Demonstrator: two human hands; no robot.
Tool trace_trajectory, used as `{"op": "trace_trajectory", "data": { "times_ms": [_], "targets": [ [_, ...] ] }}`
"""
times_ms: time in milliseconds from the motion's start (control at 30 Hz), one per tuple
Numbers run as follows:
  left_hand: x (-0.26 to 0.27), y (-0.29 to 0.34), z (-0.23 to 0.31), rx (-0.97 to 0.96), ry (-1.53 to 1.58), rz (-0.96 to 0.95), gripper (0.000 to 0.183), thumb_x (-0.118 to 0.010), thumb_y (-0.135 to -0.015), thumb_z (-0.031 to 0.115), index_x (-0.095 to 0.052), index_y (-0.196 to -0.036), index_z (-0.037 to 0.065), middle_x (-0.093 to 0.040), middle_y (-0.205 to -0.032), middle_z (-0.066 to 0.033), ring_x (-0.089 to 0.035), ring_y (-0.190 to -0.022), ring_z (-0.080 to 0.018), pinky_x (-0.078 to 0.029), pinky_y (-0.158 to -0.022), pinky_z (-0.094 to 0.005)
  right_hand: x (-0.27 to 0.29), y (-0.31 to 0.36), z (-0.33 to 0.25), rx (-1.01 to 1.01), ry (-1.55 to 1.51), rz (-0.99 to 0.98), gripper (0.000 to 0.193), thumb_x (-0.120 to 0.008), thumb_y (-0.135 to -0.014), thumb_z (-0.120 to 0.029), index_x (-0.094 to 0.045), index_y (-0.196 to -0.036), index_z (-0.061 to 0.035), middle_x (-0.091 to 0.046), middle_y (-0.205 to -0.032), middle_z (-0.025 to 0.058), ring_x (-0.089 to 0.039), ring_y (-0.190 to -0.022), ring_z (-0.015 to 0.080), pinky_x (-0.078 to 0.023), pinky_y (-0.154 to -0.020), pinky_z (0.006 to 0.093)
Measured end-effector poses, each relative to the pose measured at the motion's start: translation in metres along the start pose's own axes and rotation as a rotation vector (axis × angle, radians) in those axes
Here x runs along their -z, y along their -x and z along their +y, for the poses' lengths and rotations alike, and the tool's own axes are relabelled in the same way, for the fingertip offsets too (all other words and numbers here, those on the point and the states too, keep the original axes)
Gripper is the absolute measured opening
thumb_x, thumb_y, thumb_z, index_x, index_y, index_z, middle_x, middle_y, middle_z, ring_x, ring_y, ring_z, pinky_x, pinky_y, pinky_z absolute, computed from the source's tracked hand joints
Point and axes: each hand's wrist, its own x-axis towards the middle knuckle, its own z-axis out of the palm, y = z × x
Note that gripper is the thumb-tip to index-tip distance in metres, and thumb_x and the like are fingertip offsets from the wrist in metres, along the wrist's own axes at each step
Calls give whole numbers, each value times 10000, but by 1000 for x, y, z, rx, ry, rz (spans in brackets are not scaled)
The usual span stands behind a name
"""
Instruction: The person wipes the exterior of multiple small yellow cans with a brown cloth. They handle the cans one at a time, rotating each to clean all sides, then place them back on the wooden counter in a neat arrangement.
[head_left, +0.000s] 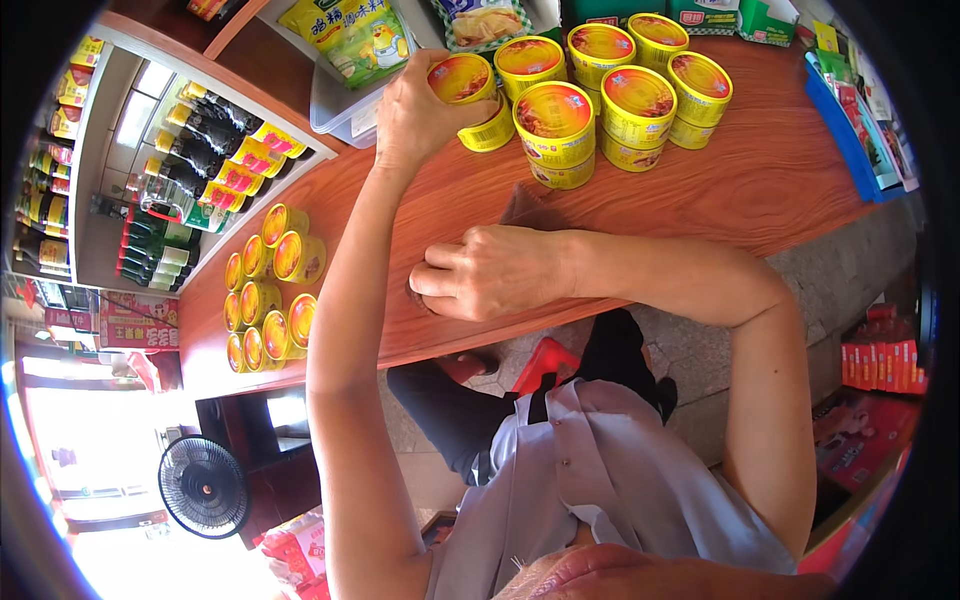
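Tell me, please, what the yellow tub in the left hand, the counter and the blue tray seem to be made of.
Yellow tub in the left hand: perhaps metal or plastic; round, stiff-looking, with a glossy lid.
Counter: wood or wood-look laminate; reddish-brown grain, with a soft sheen.
Blue tray: probably plastic; solid, even colour and thin wall.

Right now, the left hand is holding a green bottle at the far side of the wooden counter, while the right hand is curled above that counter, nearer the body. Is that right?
Not quite: the head view shows the left hand holding a yellow can, not a green bottle. The right hand is curled above the wooden counter, as you say.
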Motion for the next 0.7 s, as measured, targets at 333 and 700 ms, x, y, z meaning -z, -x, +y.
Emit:
{"op": "trace_trajectory", "data": {
  "times_ms": [333, 700],
  "targets": [
    [-11, 9, -12, 45, 240, -21, 940, -948, -618, 524, -609, -1296, -32, -736, -1128, -212, -731, -1024, -280, -580, -892, -397, -2, 0, 0, -9, -35, 8, 121, -677, -794, -128, -677, -780, -8, -631, -1014, 115, -668, -855, 237, -606, -526, 339],
    [212, 73, 100, -436, 335, 389, 669, -851, -847, 391, -633, -1308, -42, -683, -1216, -144, -663, -1010, -214, -513, -838, -317, -2, 1, -6, -35, -93, -82, 144, -650, -846, -144, -669, -898, -12, -599, -1014, 90, -655, -927, 230, -605, -541, 341]
  ]
}}
